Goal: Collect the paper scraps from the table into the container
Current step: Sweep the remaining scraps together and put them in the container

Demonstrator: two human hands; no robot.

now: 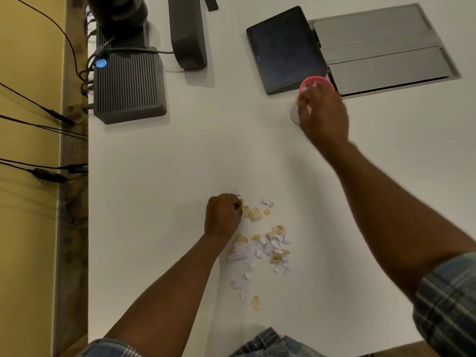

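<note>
Left hand (pixel 223 215) fisted on paper scraps (pixel 260 247), I judge gathering a pinch | right hand (pixel 322 114) wraps the red-rimmed container (pixel 307 85) far right, steadying it | most scraps lie near-centre on the counter (pixel 180 163)

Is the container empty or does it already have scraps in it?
Not empty: a few pale scraps show through the container's pink-rimmed mouth, beneath the right hand. How full cannot be told.

White table (pixel 180 155) bore ribbed grey box (pixel 128 86), blue light (pixel 101 63) | dark tablet (pixel 286 50) beside metal hatch (pixel 381 47) | cables (pixel 51 117) hung left.
</note>
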